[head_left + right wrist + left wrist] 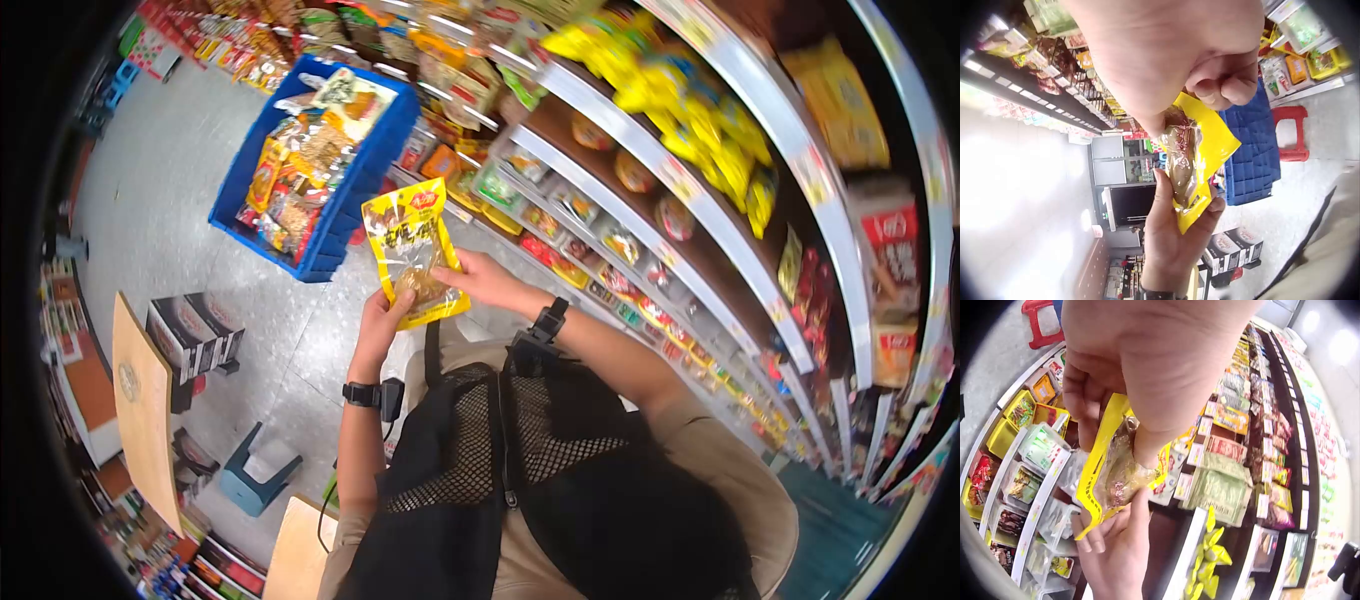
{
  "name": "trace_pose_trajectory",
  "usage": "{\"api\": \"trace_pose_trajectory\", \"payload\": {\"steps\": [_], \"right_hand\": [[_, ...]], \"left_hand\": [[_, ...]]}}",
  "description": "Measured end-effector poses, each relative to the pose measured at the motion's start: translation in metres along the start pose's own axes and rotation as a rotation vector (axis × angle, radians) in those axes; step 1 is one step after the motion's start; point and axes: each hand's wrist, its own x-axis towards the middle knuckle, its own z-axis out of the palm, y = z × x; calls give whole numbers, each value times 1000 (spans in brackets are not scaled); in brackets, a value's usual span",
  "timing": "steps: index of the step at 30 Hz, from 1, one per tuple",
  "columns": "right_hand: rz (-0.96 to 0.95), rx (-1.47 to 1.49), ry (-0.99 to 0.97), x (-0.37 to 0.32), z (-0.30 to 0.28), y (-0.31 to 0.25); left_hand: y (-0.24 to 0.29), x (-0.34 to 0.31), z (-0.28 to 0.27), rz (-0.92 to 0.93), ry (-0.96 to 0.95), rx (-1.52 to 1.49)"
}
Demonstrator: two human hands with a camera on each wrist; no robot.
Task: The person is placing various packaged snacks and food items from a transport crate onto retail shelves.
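Observation:
A yellow snack packet (415, 235) with a clear window and brown food inside is held upright in front of the person's chest. At its lower left edge, the left hand (378, 322) grips it with the thumb across the front. The right hand (490, 280) pinches the opposite edge, its thumb pressed on the window. In the left wrist view the left hand (1166, 369) looms over the packet (1119, 478), with the right hand (1119, 553) beneath. The right wrist view has the right hand (1179, 56) on top and the left hand (1175, 240) below. Both hide parts of the packet.
A blue crate (345, 205) filled with assorted snack packets stands just beyond the hands. Shelves (640, 140) of packaged snacks curve along the right. On the left are a wooden table (140, 410), printed cartons (190, 335) and a blue-grey stool (255, 480).

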Motion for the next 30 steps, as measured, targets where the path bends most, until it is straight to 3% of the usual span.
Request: {"api": "trace_pose_trajectory", "payload": {"steps": [6,9,12,20,22,30], "right_hand": [[-9,149,13,-143,-80,43],[295,38,-55,-189,-108,41],[299,80,-53,-221,-112,37],[171,47,-41,-241,-104,52],[98,126,-63,-237,-100,40],[159,159,-211,-196,-63,40]], "left_hand": [[-29,-34,142,36,-161,124],[-34,-57,186,14,-189,174],[-41,-80,213,-16,-170,198],[-41,-112,221,-5,-125,414],[-35,-118,217,2,-75,323],[-29,-144,174,22,77,60]]}}
